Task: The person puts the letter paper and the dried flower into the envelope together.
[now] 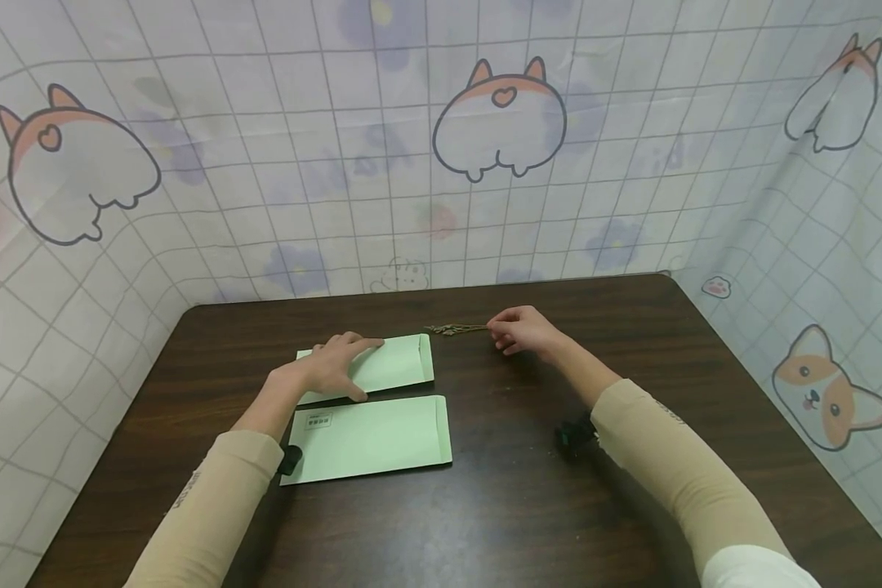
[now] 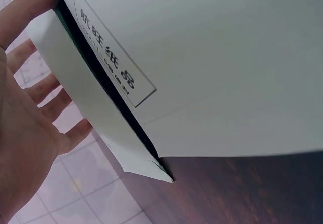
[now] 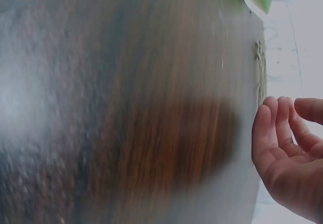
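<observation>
Two pale green envelopes lie one behind the other on the table. My left hand (image 1: 331, 367) rests with fingers spread on the far envelope (image 1: 397, 365), and its thumb reaches toward the near envelope (image 1: 371, 441). In the left wrist view, the near envelope (image 2: 227, 72) shows a printed box of characters, with the left hand (image 2: 30, 118) beside it. At the back of the table, my right hand (image 1: 525, 331) pinches the stem end of a thin, bronze-coloured sprig (image 1: 452, 329). The right wrist view shows the right hand (image 3: 287, 148) with bent fingers at the sprig's (image 3: 260, 67) end.
The dark wooden table (image 1: 500, 506) has a patterned cloth (image 1: 382, 212) hanging behind it and along both sides. A dark device (image 1: 576, 433) sits under the right forearm, and another (image 1: 290, 459) is at the left wrist, overlapping the near envelope's edge.
</observation>
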Demonstrator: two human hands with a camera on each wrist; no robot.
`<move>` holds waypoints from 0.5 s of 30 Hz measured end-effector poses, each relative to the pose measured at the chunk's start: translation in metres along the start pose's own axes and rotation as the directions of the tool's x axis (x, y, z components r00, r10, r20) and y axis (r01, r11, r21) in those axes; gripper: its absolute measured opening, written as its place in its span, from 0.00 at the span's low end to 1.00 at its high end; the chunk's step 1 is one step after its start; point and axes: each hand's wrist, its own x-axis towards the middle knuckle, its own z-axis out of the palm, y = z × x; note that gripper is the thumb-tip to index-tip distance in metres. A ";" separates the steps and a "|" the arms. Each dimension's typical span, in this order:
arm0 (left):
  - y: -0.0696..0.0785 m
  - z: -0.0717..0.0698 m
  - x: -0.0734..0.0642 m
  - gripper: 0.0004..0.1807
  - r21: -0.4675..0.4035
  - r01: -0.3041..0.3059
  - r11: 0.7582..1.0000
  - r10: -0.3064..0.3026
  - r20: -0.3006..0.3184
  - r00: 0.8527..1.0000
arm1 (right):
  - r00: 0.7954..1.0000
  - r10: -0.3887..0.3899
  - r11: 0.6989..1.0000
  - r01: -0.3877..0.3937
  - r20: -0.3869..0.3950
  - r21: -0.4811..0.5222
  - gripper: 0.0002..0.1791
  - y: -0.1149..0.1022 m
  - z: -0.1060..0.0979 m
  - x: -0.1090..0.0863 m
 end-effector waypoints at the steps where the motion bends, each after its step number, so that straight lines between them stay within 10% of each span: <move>1: 0.000 0.000 0.000 0.53 0.001 0.000 1.000 0.000 0.000 1.000 | 1.000 0.005 1.000 -0.005 -0.015 -0.008 0.21 0.001 -0.002 0.000; 15: -0.001 0.001 0.000 0.54 0.006 -0.003 1.000 0.003 -0.004 1.000 | 0.987 0.013 0.995 -0.029 -0.161 -0.097 0.19 0.011 -0.018 0.008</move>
